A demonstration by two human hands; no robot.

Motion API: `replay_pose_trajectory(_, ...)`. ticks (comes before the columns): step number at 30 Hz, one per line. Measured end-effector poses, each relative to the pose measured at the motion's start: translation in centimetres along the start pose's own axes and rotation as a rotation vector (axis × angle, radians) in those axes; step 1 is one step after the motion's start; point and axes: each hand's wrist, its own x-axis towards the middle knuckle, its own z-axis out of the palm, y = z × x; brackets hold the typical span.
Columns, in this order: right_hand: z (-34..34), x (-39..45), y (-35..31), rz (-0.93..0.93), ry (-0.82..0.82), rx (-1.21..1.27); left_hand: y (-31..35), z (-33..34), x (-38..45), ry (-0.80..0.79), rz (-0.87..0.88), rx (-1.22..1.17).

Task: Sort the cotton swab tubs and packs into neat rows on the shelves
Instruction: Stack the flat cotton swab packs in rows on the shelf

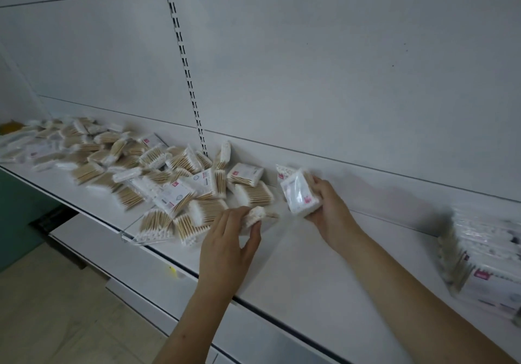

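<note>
White shop shelving with a slotted upright [186, 62] and bare back panels fills the head view, a lower shelf [93, 236] and pale floor showing below left. Across the left stretch of the main shelf [296, 251] lies a loose heap of cotton swab packs [127, 166], clear sleeves of wooden-stemmed swabs tumbled at every angle, some flat, some propped against the back wall. No tubs can be made out.

At the near edge of that heap the person's left hand [225, 248] reaches in, its fingertips [253, 222] closing around a single pack [255, 215] that is apparently resting on the shelf, fingers curled about its end. Just right of it, the right hand [329, 211] is clamped on a gathered bunch of packs [298, 194], held upright and clear of the heap, thumb on one side and fingers on the other.

Far right, blurred at the frame's edge, stands a tidy block of packs [479, 256], set side by side in what looks like a finished row.

By this evidence the sorting is under way but far from done: one ordered group is in place, a handful is in hand, and most of the stock is unsorted on the left.
</note>
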Motion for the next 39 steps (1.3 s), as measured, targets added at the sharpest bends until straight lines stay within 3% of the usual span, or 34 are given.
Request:
replay_pose_trajectory(2, -0.4, -0.6, -1.6, 0.082, -0.037, 0.275, 0.5, -0.3, 0.0, -0.053, -0.045, -0.094)
replay_pose_trajectory(5, -1.4, -1.8, -3.7, 0.034, -0.066, 0.325, 2.0, -0.4, 0.4, -0.155, -0.196, -0.273)
replay_pose_trajectory(9, -4.2, -3.9, -5.7, -0.072, -0.053, 0.104, 5.2, 0.4, 1.8, -0.297, -0.225, -0.420)
replay_pose_trajectory(15, -9.2, -11.4, -9.5, -0.290, 0.109, -0.139, 10.3, 3.0, 3.2, -0.441, -0.212, -0.624)
replay_pose_trajectory(22, -18.4, -21.5, -14.2, -0.387, 0.569, -0.765, 17.3, 4.5, 3.8, -0.806, 0.052, -0.785)
replay_pose_trajectory(25, -20.4, -25.2, -15.2, -0.343, 0.630, -1.043, 20.3, 5.4, 3.9, -0.821, 0.158, -0.813)
replay_pose_trajectory(28, -20.7, -26.5, -14.0, -0.296, 0.613, -1.269, 22.8, 6.8, 3.3, -0.835, 0.148, -0.818)
replay_pose_trajectory(34, -23.5, -26.1, -9.5, -0.194, 0.574, -1.354, 23.8, 10.7, 1.0, -0.792, 0.199, -0.646)
replay_pose_trajectory(39, -26.3, -24.8, -6.0, -0.291, 0.558, -1.508, 23.2, 11.6, -0.5, -0.741, 0.128, -0.576)
